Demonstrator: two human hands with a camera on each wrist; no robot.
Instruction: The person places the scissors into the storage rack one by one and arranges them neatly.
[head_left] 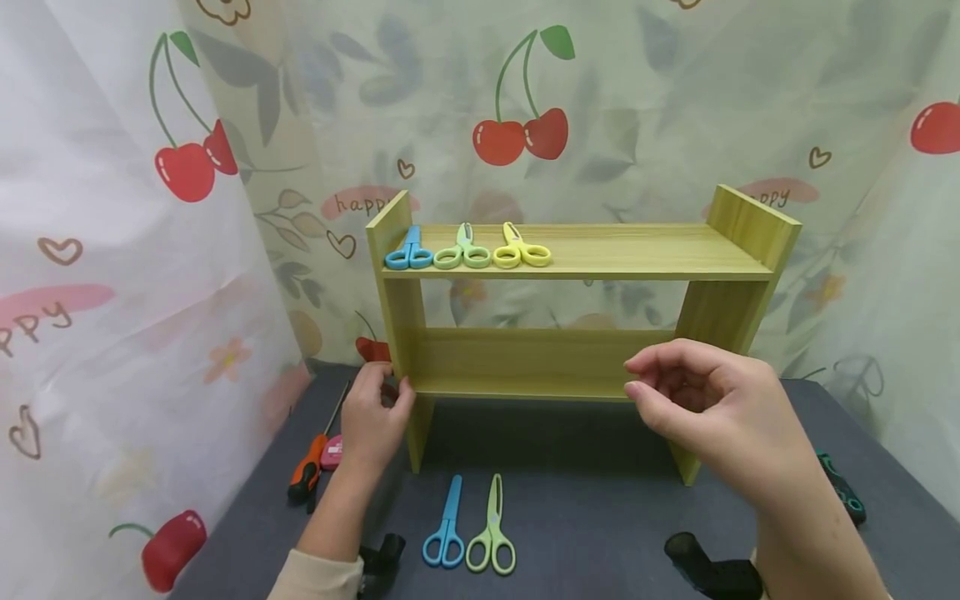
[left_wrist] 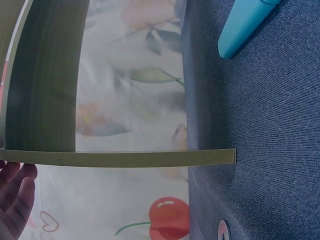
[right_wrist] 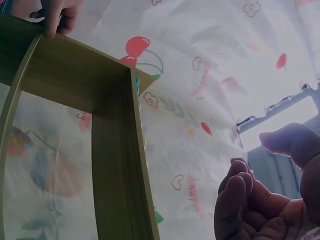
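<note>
Fingertips of the left hand (head_left: 375,412) touch a wooden shelf's (head_left: 547,358) side; the right hand (head_left: 712,400) hovers before it, holding nothing, thumb and forefinger narrowly apart. A careless nudge could tip scissors off the front edge. The upper board (head_left: 630,248) carries blue scissors (head_left: 412,243), green scissors (head_left: 464,244) and yellow scissors (head_left: 516,242); a blue pair (head_left: 450,525) and a green pair (head_left: 492,529) lie on the desk (head_left: 585,517).

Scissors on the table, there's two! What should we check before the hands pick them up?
1. Both in plain view: ok; blue scissors and green scissors lie side by side.
2. Right hand empty: ok.
3. Right hand at the scissors: not ok; it's raised in front of the shelf.
4. Left hand steadying the shelf firmly: cannot tell; it touches the left side, but pressure doesn't show.
5. Space on the top board: ok, right of the yellow scissors.
</note>
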